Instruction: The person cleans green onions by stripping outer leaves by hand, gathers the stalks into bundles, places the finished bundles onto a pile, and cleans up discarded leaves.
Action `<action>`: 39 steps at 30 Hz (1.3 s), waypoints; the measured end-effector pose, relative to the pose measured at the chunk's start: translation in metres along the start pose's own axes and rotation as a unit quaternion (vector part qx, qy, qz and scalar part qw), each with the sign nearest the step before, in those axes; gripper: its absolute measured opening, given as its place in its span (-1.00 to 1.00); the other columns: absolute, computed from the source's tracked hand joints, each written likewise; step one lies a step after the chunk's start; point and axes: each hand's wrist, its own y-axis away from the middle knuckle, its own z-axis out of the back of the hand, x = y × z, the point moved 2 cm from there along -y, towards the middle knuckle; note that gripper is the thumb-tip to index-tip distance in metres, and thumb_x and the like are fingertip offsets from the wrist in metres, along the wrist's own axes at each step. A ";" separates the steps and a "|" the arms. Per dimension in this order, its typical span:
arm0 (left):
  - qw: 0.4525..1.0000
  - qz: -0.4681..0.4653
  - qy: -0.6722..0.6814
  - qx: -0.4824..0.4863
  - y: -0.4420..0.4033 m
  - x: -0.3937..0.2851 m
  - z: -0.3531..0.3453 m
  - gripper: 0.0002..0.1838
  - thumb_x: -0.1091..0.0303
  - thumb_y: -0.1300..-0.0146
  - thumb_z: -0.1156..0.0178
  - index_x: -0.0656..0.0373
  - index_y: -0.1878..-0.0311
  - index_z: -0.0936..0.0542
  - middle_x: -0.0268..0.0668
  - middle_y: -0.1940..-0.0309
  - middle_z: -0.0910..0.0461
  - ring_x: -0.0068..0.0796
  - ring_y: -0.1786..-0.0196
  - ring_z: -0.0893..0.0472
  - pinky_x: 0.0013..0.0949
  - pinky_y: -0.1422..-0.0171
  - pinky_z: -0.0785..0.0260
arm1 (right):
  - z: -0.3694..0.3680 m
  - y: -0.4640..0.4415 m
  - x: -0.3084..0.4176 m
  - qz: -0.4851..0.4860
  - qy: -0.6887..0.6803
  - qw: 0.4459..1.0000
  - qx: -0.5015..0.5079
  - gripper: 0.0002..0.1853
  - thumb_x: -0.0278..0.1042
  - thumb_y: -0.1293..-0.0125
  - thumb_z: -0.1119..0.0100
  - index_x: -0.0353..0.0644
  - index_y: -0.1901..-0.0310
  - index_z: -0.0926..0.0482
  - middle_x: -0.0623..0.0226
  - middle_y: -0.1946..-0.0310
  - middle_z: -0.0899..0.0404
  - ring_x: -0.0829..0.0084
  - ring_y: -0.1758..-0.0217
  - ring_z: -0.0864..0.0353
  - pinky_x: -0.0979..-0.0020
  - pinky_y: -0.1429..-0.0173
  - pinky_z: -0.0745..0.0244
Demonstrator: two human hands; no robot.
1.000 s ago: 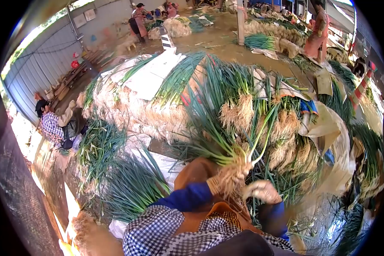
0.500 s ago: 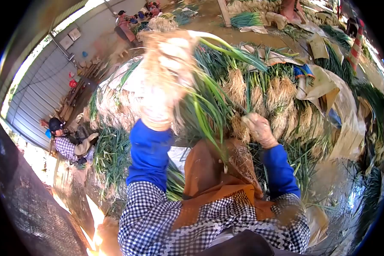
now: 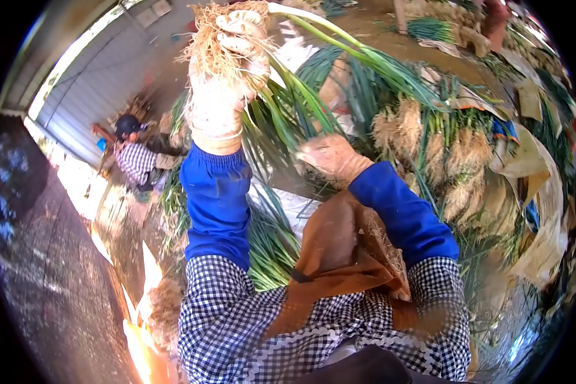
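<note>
Green onions [image 3: 288, 105] at eleven o'clock, left hand [image 3: 233, 70] wrapped tight round the root end [image 3: 204, 41]. Right hand [image 3: 329, 157] has just swung from one o'clock to twelve, beside the drooping leaves [image 3: 272, 121]: both hands now at the onions. Right grip blurred, can't tell. Roots tan, shaggy; stalks [image 3: 304, 14] pale.

left hand [image 3: 242, 75]: grips scallions [image 3: 294, 89] by roots [image 3: 210, 54] | right hand [image 3: 334, 157]: blurred, near leaves [image 3: 276, 137]

We see rough, matt, stringy roots [image 3: 208, 52] and smooth, faintly glossy leaves [image 3: 397, 70]. Our sleeves [image 3: 216, 205] are creased cloth; the wall [image 3: 86, 105] looks like ribbed metal.
</note>
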 end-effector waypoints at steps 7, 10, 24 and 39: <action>0.987 -0.074 -0.136 0.041 0.080 -0.111 0.014 -0.76 0.33 -0.26 0.01 0.23 0.07 -0.40 -0.27 0.19 -0.45 -0.48 0.17 -0.48 -0.41 0.03 -0.36 | -0.029 0.221 -0.036 -0.203 -0.136 0.898 0.365 -0.68 -0.35 -0.20 0.02 -0.25 0.01 -0.46 0.06 0.09 -0.49 0.14 -0.01 -0.46 0.28 -0.04 -0.40; 0.982 -0.078 -0.163 0.049 0.112 -0.155 0.019 -0.75 0.32 -0.26 0.02 0.23 0.05 -0.40 -0.28 0.15 -0.46 -0.47 0.13 -0.48 -0.42 0.01 -0.35 | 0.037 0.270 -0.020 -0.282 0.048 0.786 0.548 -0.62 -0.30 -0.37 0.25 -0.10 -0.18 -0.36 0.18 -0.17 -0.37 0.21 -0.18 -0.38 0.32 -0.26 -0.25; 0.225 -0.283 -0.909 -0.205 0.213 -0.190 0.147 -0.72 0.27 -0.26 0.05 0.19 0.03 -0.43 -0.23 0.12 -0.49 -0.31 0.08 -0.50 -0.27 -0.03 -0.37 | -0.104 -0.145 0.045 -0.068 -0.797 0.593 0.092 -0.56 -0.29 -0.39 0.16 -0.19 -0.26 -0.17 0.12 -0.20 -0.26 0.39 -0.16 -0.36 0.43 -0.23 -0.25; 0.577 -0.367 -0.596 -0.421 0.386 -0.176 0.115 -0.64 0.11 -0.23 -0.06 0.19 0.05 -0.45 -0.26 0.18 -0.53 -0.36 0.19 -0.54 -0.34 0.12 -0.46 | 0.114 0.162 -0.013 -0.651 -0.337 0.644 0.221 -0.72 -0.19 -0.40 0.19 -0.17 0.16 -0.49 0.43 0.55 -0.29 0.60 0.48 -0.26 0.52 0.35 -0.18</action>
